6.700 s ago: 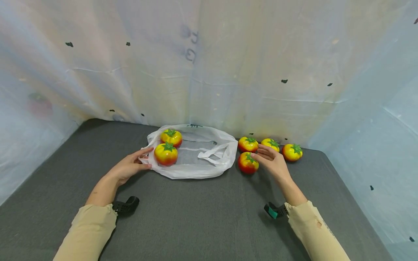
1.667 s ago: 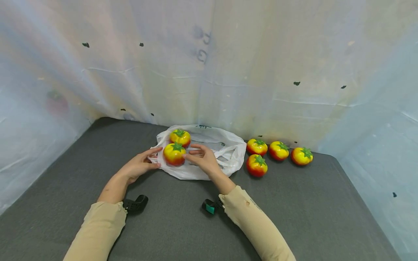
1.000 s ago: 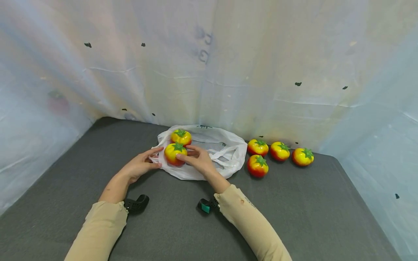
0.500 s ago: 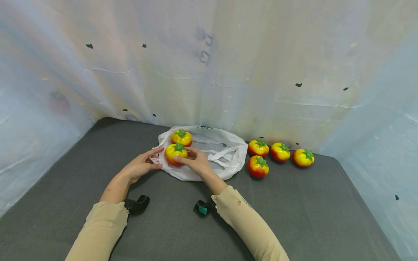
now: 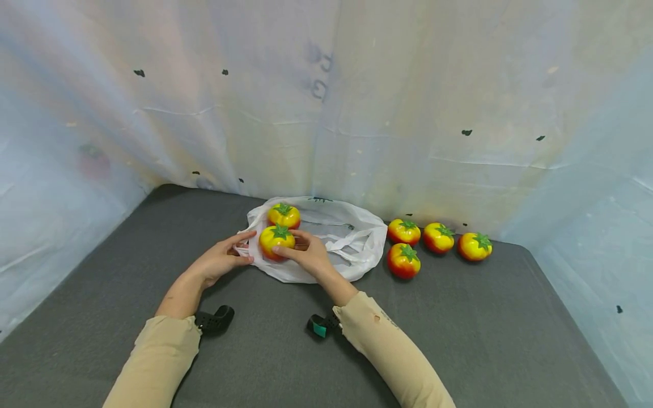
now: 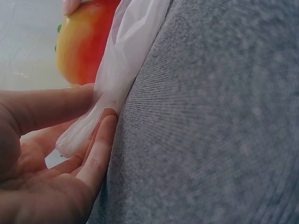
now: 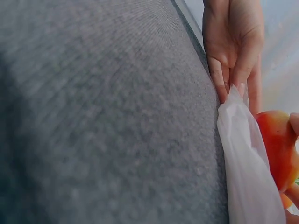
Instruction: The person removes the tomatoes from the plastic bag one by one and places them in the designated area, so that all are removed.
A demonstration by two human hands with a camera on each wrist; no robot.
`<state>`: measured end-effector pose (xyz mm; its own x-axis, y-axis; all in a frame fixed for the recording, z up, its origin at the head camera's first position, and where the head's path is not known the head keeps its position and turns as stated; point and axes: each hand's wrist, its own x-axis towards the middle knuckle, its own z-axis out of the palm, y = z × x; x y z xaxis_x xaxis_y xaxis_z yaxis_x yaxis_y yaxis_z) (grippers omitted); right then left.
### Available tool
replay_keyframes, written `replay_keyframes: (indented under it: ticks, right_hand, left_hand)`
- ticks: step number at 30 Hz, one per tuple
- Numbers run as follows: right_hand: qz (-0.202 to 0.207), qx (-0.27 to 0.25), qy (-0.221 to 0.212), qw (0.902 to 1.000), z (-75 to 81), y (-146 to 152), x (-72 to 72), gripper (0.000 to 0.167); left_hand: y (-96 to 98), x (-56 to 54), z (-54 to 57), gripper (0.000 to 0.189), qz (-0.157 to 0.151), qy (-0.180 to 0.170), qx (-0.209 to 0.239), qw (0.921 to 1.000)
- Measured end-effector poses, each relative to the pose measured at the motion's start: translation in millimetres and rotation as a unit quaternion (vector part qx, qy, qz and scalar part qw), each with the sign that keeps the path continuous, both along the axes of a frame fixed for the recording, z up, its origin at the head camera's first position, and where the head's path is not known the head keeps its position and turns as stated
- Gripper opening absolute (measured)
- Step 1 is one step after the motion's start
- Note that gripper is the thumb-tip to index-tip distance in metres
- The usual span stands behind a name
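A white plastic bag (image 5: 306, 274) lies on the grey table with its mouth spread. At its left end sit two glossy yellow-and-red tomatoes with green leafy tops, a back tomato (image 5: 283, 215) and a front tomato (image 5: 276, 241). My right hand (image 5: 312, 256) grips the front tomato from its right side, thumb toward me. My left hand (image 5: 220, 259) pinches the bag's left edge; in the left wrist view the gathered plastic (image 6: 86, 128) runs between thumb and fingers. The right wrist view shows the same front tomato (image 7: 276, 149) behind the bag's wall, with little of my right hand visible.
Several more tomatoes rest right of the bag: one in front (image 5: 403, 261), one behind it (image 5: 404, 232), then a third (image 5: 438, 237) and a far-right tomato (image 5: 474, 247). A pale plastic sheet (image 5: 388, 113) stands as a wall behind the table (image 5: 275, 357).
My right hand has come left from the loose tomatoes, reached into the bag and taken hold of the front tomato, which has shifted slightly right. My left hand stays at the bag's edge.
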<state>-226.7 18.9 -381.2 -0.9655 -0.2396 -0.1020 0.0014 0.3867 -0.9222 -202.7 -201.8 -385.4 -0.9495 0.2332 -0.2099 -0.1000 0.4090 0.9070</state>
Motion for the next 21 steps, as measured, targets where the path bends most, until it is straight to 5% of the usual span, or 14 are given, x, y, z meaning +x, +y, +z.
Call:
replay_keyframes:
  ticks: [21]
  right_hand:
    - [0.001, -0.006, 0.021, 0.9998, 8.1, 24.7, 8.8, 0.059]
  left_hand:
    - [1.2, -1.6, -0.4, 0.069, 0.007, -0.002, -0.012, 0.9999]
